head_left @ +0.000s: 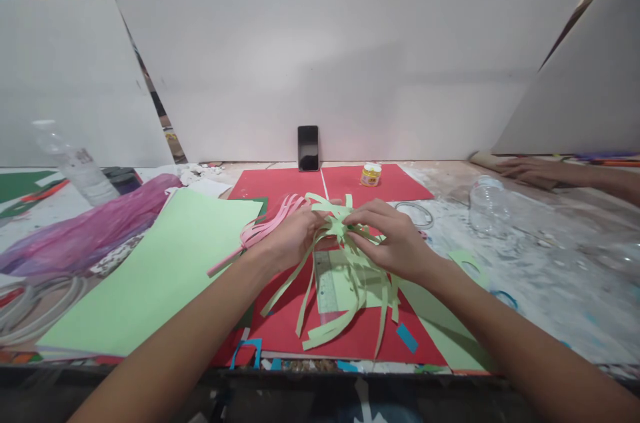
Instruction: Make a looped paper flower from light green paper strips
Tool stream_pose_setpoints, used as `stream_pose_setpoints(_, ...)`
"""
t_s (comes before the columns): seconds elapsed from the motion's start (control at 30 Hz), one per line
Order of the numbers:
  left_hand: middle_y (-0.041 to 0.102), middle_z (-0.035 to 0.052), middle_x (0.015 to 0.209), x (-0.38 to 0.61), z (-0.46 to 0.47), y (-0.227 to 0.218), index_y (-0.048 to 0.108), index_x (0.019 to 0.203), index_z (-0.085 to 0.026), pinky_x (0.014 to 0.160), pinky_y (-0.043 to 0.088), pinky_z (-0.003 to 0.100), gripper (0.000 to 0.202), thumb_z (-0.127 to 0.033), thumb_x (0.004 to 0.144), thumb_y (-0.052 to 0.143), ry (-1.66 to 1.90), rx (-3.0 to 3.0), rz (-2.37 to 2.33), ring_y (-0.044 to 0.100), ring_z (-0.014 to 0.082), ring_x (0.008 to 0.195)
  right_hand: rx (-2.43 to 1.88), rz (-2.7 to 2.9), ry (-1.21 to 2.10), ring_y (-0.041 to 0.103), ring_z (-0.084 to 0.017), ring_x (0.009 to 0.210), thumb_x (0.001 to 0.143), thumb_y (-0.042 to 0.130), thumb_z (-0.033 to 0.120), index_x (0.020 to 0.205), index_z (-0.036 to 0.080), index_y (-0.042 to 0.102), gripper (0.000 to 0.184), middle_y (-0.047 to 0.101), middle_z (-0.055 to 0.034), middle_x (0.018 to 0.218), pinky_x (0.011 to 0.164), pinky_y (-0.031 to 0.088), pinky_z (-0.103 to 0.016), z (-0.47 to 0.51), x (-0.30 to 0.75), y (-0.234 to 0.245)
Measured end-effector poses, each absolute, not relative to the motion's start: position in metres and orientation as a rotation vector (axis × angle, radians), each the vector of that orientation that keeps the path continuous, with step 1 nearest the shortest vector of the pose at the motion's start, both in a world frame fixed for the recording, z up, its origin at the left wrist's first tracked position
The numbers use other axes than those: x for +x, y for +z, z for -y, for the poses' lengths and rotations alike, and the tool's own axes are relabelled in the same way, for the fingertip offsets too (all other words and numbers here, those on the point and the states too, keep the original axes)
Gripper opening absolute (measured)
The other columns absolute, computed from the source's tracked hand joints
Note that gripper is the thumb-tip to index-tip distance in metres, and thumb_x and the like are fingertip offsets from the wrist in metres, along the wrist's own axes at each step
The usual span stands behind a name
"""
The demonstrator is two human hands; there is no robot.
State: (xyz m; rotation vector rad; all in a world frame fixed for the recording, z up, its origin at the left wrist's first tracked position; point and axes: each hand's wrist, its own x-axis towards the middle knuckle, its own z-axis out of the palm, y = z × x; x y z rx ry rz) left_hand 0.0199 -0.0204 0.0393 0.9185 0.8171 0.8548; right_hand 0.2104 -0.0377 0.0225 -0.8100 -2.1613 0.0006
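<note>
Two hands, left (295, 235) and right (395, 236), apparently pinch strips (341, 231) beyond the ruler (326, 286); expect light, tearable paper, best held at centre.

The fringed bundle of pale green strips (340, 228) at the centre of the frame is matt paper, like the fringed pink strips (265, 228) left of it. At lower left, the large light green sheet (155, 276) is smooth, dull paper; the crumpled purple bag (95, 229) is thin, shiny plastic. Clear plastic — glossy and see-through — forms the capped bottle (487, 206) at right. In the upper middle, the black rectangular phone (308, 149) has a glassy front, while the broad white panel (320, 63) looks smooth — faintly satiny.
</note>
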Motion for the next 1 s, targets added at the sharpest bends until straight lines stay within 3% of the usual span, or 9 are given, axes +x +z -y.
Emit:
stream_pose_setpoints(0.13,0.067,0.0054,0.087,0.018,0.019,0.035,0.062,0.108,-0.019,0.072,0.053,0.029,0.029,-0.012,0.081,0.056,0.816,1.011,-0.745,0.064,0.0157,0.075,-0.81,2.179,0.019,0.055,-0.019,0.08,0.082,0.06,0.012,0.094,0.021,0.062,0.015,0.063,-0.0053,0.084,0.07,0.046,-0.031,0.038,0.209,0.022)
stream_pose_setpoints(0.2,0.068,0.0051,0.085,0.018,0.019,0.033,0.06,0.114,-0.019,0.071,0.052,0.029,0.037,-0.011,0.078,0.06,0.807,1.043,-0.717,0.065,0.0161,0.075,-0.812,2.191,0.034,0.055,-0.019,0.081,0.082,0.06,0.011,0.094,0.02,0.062,0.015,0.063,-0.0056,0.084,0.071,0.046,-0.031,0.039,0.208,0.022)
stream_pose_setpoints(0.37,0.067,0.0048,0.078,0.018,0.02,0.028,0.06,0.115,-0.017,0.073,0.051,0.03,0.043,-0.006,0.074,0.061,0.846,1.107,-0.688,0.065,0.0176,0.076,-0.833,2.194,0.05,0.055,-0.018,0.081,0.083,0.06,0.012,0.094,0.02,0.063,0.014,0.062,-0.0051,0.084,0.071,0.045,-0.031,0.04,0.206,0.022)
stream_pose_setpoints(0.53,0.06,0.0001,0.064,0.017,0.018,0.023,0.064,0.103,-0.016,0.068,0.049,0.026,0.034,-0.008,0.07,0.066,0.851,1.179,-0.711,0.059,0.0132,0.062,-0.822,2.196,0.039,0.055,-0.019,0.081,0.084,0.059,0.013,0.094,0.021,0.063,0.013,0.063,-0.0058,0.086,0.072,0.045,-0.032,0.039,0.206,0.022)
stream_pose_setpoints(0.77,0.065,0.0024,0.08,0.016,0.017,0.024,0.058,0.116,-0.018,0.069,0.049,0.027,0.055,-0.001,0.064,0.063,0.819,1.172,-0.733,0.06,0.0134,0.068,-0.873,2.216,0.076,0.057,-0.019,0.08,0.083,0.06,0.014,0.094,0.022,0.064,0.014,0.068,-0.0052,0.086,0.071,0.045,-0.033,0.037,0.206,0.018)
stream_pose_setpoints(0.9,0.064,0.0035,0.084,0.016,0.014,0.021,0.058,0.106,-0.017,0.071,0.051,0.028,0.048,0.0,0.062,0.066,0.789,1.112,-0.768,0.061,0.0143,0.073,-0.97,2.141,0.229,0.061,-0.019,0.081,0.082,0.062,0.019,0.092,0.021,0.066,0.011,0.07,-0.0045,0.085,0.073,0.047,-0.033,0.036,0.206,0.016)
stream_pose_setpoints(1.0,0.062,0.002,0.081,0.016,0.009,0.012,0.054,0.111,-0.019,0.072,0.053,0.03,0.052,-0.001,0.064,0.066,0.77,1.101,-0.799,0.062,0.0136,0.07,-1.122,1.944,0.388,0.062,-0.018,0.077,0.08,0.065,0.025,0.096,0.021,0.067,0.017,0.07,-0.0041,0.087,0.071,0.048,-0.033,0.03,0.21,0.016)
